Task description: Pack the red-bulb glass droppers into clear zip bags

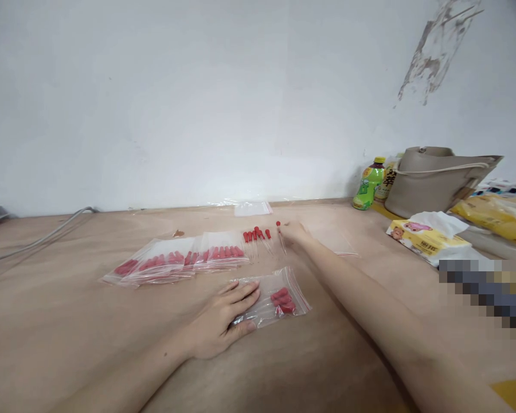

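My left hand [223, 318] lies flat with fingers stretched on the left end of a clear zip bag [275, 298] that holds red-bulbed droppers. My right hand [294, 234] reaches far forward and its fingers close on a single red-bulbed dropper [280, 236] on the table. Several loose droppers [257, 238] lie in a row just left of that hand. A row of filled zip bags [176, 261] overlaps further left.
Wooden table [69, 321] against a white wall. At the right stand a green bottle [368, 184], a beige bag [434, 179], a tissue pack [425, 236] and a yellow packet [499, 215]. Empty clear bags [252, 207] lie near the wall. A grey cable [38, 241] runs at the left.
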A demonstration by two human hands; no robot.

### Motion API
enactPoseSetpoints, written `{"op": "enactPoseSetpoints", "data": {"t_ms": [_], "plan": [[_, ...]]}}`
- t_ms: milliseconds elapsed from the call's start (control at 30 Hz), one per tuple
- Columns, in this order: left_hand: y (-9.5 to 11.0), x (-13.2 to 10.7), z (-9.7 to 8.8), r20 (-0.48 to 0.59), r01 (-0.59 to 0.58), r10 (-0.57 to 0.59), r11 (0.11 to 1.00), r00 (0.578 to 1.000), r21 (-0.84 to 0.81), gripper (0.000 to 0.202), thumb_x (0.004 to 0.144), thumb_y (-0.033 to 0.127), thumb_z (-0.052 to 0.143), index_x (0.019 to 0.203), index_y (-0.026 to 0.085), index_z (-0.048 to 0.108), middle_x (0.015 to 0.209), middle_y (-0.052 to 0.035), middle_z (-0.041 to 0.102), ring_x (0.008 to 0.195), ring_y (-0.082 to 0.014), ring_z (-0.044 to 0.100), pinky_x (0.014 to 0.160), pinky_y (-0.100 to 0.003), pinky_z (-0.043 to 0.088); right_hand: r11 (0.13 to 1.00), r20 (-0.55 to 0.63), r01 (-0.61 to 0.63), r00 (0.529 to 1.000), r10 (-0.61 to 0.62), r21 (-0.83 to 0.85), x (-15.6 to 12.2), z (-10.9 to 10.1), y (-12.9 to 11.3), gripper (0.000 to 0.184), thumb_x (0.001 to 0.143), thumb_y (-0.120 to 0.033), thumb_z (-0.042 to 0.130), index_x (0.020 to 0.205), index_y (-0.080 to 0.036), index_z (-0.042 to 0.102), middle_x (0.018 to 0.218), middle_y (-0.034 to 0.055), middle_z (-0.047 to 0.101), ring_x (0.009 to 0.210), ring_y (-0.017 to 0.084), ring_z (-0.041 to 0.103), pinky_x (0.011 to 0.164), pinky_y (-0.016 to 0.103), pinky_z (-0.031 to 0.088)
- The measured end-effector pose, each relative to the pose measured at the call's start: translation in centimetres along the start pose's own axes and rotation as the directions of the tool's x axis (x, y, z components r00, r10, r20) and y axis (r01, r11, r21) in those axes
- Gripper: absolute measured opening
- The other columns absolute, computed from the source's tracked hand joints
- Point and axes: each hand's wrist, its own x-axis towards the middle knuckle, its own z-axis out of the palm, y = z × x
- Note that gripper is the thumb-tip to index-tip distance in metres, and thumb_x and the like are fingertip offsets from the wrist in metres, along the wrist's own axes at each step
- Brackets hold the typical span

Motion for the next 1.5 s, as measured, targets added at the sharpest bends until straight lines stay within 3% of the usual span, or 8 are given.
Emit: {"op": "enactPoseSetpoints", "data": {"t_ms": [133, 233, 367, 533, 633, 767, 967, 1500], "plan": [[0.0, 0.1, -0.1, -0.012, -0.011, 0.011, 1.000, 1.000, -0.006, 0.050, 0.093, 0.039, 0.036, 0.138, 0.026, 0.020, 0.143, -0.0034, 0.021, 0.130, -0.0222, 0.022, 0.106, -0.045, 0.018, 0.979, -0.047, 0.006, 0.999, 0.003, 0.201, -3.9, -2.8, -0.2, 0.024, 0.083, -0.033, 0.037, 0.093, -0.014, 0.048, 0.074, 0.0048, 0.062, 0.047, 0.006, 0.048, 0.049, 0.021, 0.041], [0.0, 0.1, -0.1, -0.016, -0.003, 0.003, 1.000, 1.000, -0.004, 0.050, 0.092, 0.041, 0.036, 0.138, 0.026, 0.021, 0.143, -0.0030, 0.021, 0.130, -0.0221, 0.022, 0.107, -0.044, 0.018, 0.873, -0.114, 0.095, 0.992, -0.045, 0.479, -7.9, -4.4, 0.5, 0.046, 0.076, -0.039, 0.051, 0.112, -0.019, 0.032, 0.070, -0.0025, 0.057, 0.048, 0.006, 0.047, 0.052, 0.022, 0.042], [-0.2, 0.0, 0.1, -0.008, 0.001, -0.001, 1.000, 1.000, 0.006, 0.050, 0.093, 0.041, 0.035, 0.138, 0.027, 0.021, 0.144, -0.0023, 0.020, 0.131, -0.0222, 0.020, 0.107, -0.044, 0.017, 0.793, -0.131, 0.110, 0.991, -0.038, 0.599, -11.3, -4.7, 1.8, 0.052, 0.071, -0.045, 0.057, 0.111, -0.022, 0.031, 0.069, -0.0041, 0.055, 0.051, 0.008, 0.050, 0.054, 0.024, 0.043], [-0.3, -0.3, 0.4, -0.028, 0.050, -0.050, 0.999, 0.998, -0.014, 0.056, 0.091, 0.043, 0.036, 0.140, 0.028, 0.012, 0.145, -0.0021, 0.018, 0.131, -0.0252, 0.020, 0.105, -0.046, 0.022, 0.763, -0.052, 0.031, 0.999, 0.003, 0.646, -12.1, -3.4, 2.8, 0.044, 0.074, -0.050, 0.052, 0.103, -0.023, 0.035, 0.078, 0.0007, 0.058, 0.062, 0.012, 0.058, 0.064, 0.030, 0.048], [-0.4, -0.4, 0.5, -0.042, 0.064, -0.066, 0.997, 0.997, -0.034, 0.061, 0.091, 0.043, 0.038, 0.141, 0.028, 0.007, 0.145, -0.0021, 0.018, 0.130, -0.0267, 0.021, 0.104, -0.046, 0.024, 0.797, 0.081, -0.004, 0.995, -0.057, 0.603, -12.4, -3.3, 3.3, 0.038, 0.077, -0.051, 0.048, 0.100, -0.021, 0.041, 0.085, 0.0036, 0.060, 0.068, 0.013, 0.059, 0.069, 0.033, 0.047], [-0.4, -0.4, 0.6, -0.045, 0.058, -0.060, 0.998, 0.997, -0.037, 0.061, 0.091, 0.042, 0.038, 0.141, 0.028, 0.007, 0.145, -0.0018, 0.018, 0.130, -0.0273, 0.022, 0.104, -0.046, 0.025, 0.937, 0.172, 0.241, 0.942, -0.289, 0.253, -12.9, -4.4, 3.7, 0.028, 0.079, -0.042, 0.052, 0.093, -0.019, 0.057, 0.086, 0.0055, 0.061, 0.081, 0.016, 0.056, 0.075, 0.034, 0.043], [-0.4, -0.3, 0.6, -0.054, 0.047, -0.049, 0.998, 0.997, -0.033, 0.060, 0.091, 0.043, 0.038, 0.141, 0.029, 0.008, 0.145, -0.0025, 0.019, 0.130, -0.0277, 0.023, 0.103, -0.046, 0.026, 0.860, 0.236, 0.509, 0.842, -0.485, -0.048, -12.9, -5.0, 3.0, 0.018, 0.081, -0.032, 0.053, 0.091, -0.024, 0.065, 0.078, 0.0044, 0.059, 0.081, 0.017, 0.051, 0.078, 0.034, 0.038], [-0.2, -0.2, 0.3, -0.048, 0.048, -0.049, 0.998, 0.998, -0.033, 0.057, 0.091, 0.042, 0.038, 0.140, 0.030, 0.011, 0.145, -0.0014, 0.019, 0.130, -0.0276, 0.022, 0.103, -0.046, 0.026, 0.834, 0.344, 0.520, 0.761, -0.550, 0.184, -13.4, -4.2, 1.4, 0.016, 0.080, -0.021, 0.051, 0.094, -0.018, 0.060, 0.091, 0.0058, 0.059, 0.084, 0.015, 0.053, 0.076, 0.029, 0.043]]}}
